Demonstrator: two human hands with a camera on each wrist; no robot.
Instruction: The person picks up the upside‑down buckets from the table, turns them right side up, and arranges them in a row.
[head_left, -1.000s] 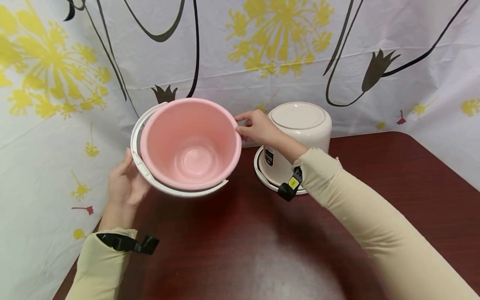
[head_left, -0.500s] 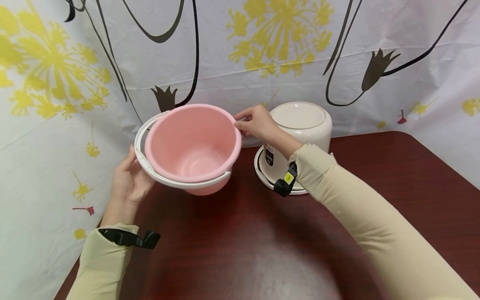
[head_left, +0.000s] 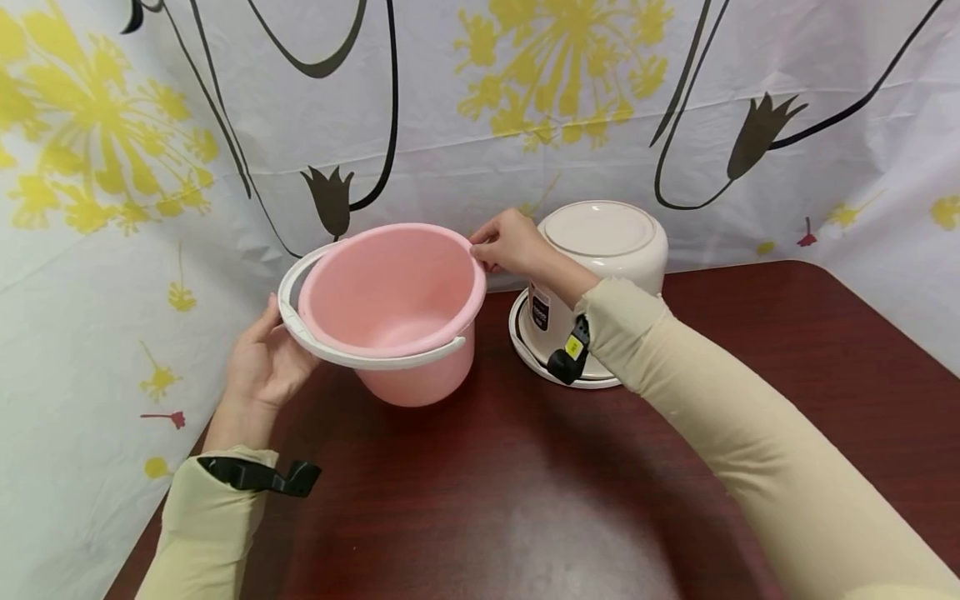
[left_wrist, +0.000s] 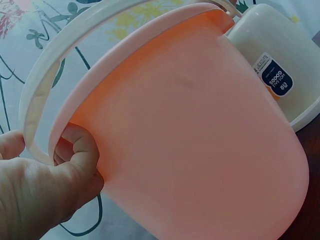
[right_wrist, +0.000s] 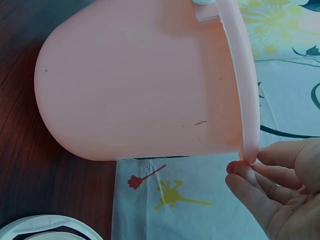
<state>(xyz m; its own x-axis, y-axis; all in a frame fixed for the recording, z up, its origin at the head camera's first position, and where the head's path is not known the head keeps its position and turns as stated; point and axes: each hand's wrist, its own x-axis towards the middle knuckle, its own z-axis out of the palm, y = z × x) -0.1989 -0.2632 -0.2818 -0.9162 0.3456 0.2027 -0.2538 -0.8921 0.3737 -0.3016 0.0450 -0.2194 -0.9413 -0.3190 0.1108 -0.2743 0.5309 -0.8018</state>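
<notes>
A pink bucket (head_left: 412,375) hangs between both hands in the head view, its open mouth tilted toward me. Along the near side of its rim lies a white handle (head_left: 375,360). My left hand (head_left: 270,358) holds the bucket's left side; the left wrist view shows curled fingers (left_wrist: 82,145) hooked under the rim by the handle. On the far right, my right hand (head_left: 510,243) pinches the rim between thumb and fingertips, also seen in the right wrist view as a hand (right_wrist: 280,185). Whether the bucket's base touches the table cannot be told.
A cream bucket (head_left: 600,229) stands upside down behind my right forearm, with its white handle (head_left: 536,362) lying round its rim on the table. The dark red-brown table (head_left: 450,500) reaches a patterned curtain (head_left: 450,108) at the back and left.
The pink bucket has come down and tipped more upright, so its outer wall shows below the rim. Both hands keep their hold and move with it. The cream bucket stays in place.
</notes>
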